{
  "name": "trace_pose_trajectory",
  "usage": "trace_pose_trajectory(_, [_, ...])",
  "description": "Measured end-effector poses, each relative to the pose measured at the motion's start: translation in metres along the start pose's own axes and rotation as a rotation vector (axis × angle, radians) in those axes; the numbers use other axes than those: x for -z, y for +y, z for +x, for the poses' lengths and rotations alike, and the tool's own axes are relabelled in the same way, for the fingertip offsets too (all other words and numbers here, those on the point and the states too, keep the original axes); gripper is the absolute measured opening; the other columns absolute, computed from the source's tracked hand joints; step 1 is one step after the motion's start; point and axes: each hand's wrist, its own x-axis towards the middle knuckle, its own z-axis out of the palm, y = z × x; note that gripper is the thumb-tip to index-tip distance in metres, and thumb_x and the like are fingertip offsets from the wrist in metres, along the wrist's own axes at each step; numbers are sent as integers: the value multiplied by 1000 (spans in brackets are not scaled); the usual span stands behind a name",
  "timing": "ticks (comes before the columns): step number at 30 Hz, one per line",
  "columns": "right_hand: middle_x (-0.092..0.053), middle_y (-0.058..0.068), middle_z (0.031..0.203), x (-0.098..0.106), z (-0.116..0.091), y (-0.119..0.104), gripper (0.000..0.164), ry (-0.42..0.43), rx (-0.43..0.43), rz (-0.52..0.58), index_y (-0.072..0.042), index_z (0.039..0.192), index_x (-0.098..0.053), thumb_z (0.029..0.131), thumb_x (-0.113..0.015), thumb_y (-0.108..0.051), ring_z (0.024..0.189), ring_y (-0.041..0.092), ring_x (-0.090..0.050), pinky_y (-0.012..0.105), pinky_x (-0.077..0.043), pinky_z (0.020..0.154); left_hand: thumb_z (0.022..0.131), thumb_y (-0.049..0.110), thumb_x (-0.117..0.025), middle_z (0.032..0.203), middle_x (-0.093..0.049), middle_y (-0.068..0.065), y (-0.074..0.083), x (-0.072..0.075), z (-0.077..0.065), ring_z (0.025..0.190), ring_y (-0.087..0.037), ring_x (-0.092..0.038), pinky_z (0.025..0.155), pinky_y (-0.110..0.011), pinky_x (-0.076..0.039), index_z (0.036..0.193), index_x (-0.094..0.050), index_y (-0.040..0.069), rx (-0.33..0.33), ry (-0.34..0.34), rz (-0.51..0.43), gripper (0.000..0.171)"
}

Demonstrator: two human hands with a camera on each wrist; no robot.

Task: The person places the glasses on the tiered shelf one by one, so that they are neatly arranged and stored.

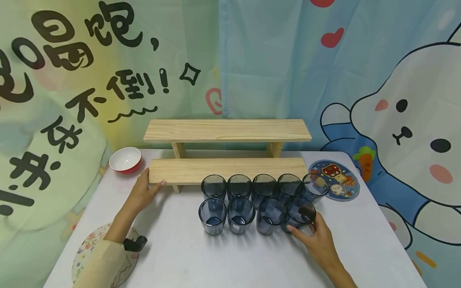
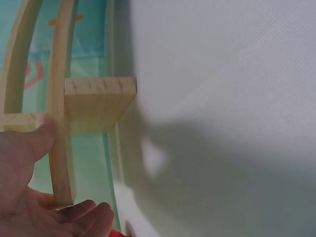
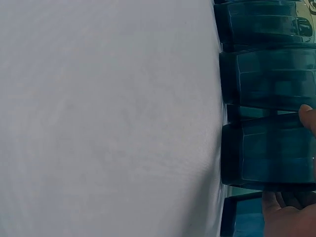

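A two-tier wooden stand stands at the back of the table. My left hand holds the left end of its lower board, thumb along the front edge; the left wrist view shows the board between thumb and fingers. Several blue-tinted clear glasses stand upright in two rows before the stand. My right hand grips the rightmost glass of the front row, thumb on its near side. In the right wrist view that glass stands beside another glass, its base on or very near the tablecloth.
A red bowl with a white inside sits at the back left. A round patterned mat lies to the right, partly behind a glass. Under the left forearm is a round floral mat. A printed curtain hangs behind the table.
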Motion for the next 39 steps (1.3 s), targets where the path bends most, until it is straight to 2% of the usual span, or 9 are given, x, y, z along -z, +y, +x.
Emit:
trace_pose_trajectory(5, [-49, 20, 153, 2, -3, -2, 79, 4, -17, -13, -1, 150, -47, 87, -90, -21, 147, 23, -44, 3, -31, 107, 107, 22, -64, 162, -25, -42, -1, -1, 0, 154, -54, -24, 124, -65, -20, 159, -13, -17, -16, 10, 7, 83])
trace_pose_trajectory(11, [-45, 24, 155, 9, -6, -12, 80, -5, -39, -18, 1, 150, -45, 88, -89, -23, 151, 41, -40, 1, -29, 107, 108, 30, -63, 166, -16, -41, 0, 2, -2, 156, -55, -16, 125, -65, -17, 161, -7, -16, 40, -9, 50, 89])
trace_pose_trajectory(14, [-46, 23, 155, 13, -7, -21, 79, 0, -26, -27, 0, 150, -45, 88, -89, -22, 149, 40, -42, 3, -30, 108, 108, 32, -63, 166, -15, -41, 0, 2, -2, 156, -55, -15, 125, -65, -17, 161, -7, -17, 44, -12, 64, 91])
trace_pose_trajectory(25, [-46, 24, 156, 38, 1, -58, 78, -17, -9, -91, 1, 150, -45, 91, -86, -27, 148, 46, -44, 12, -35, 110, 107, 27, -65, 161, -25, -44, 0, 2, -1, 153, -57, -23, 123, -66, -21, 158, -15, -20, -27, 15, 110, 86])
trace_pose_trajectory(30, [-41, 25, 161, 50, 11, -74, 80, -7, 13, -85, 0, 154, -43, 92, -85, -26, 147, 48, -44, 16, -39, 109, 106, 28, -66, 161, -26, -44, 0, 2, 1, 153, -57, -24, 123, -66, -22, 157, -16, -21, -13, 21, 148, 86])
trace_pose_trajectory(33, [-36, 26, 165, 57, 19, -82, 84, -2, 11, -80, -2, 158, -39, 93, -84, -27, 150, 49, -40, 14, -39, 107, 106, 30, -65, 161, -25, -44, -1, 1, 2, 153, -56, -25, 123, -65, -22, 157, -16, -20, 3, 18, 171, 87])
trace_pose_trajectory(39, [-39, 26, 162, 68, 42, -91, 83, 18, 79, -96, -2, 161, -38, 95, -82, -27, 150, 49, -40, 13, -37, 108, 106, 31, -65, 162, -25, -43, -1, 1, 2, 153, -55, -25, 124, -64, -22, 157, -16, -20, 29, 24, 179, 87])
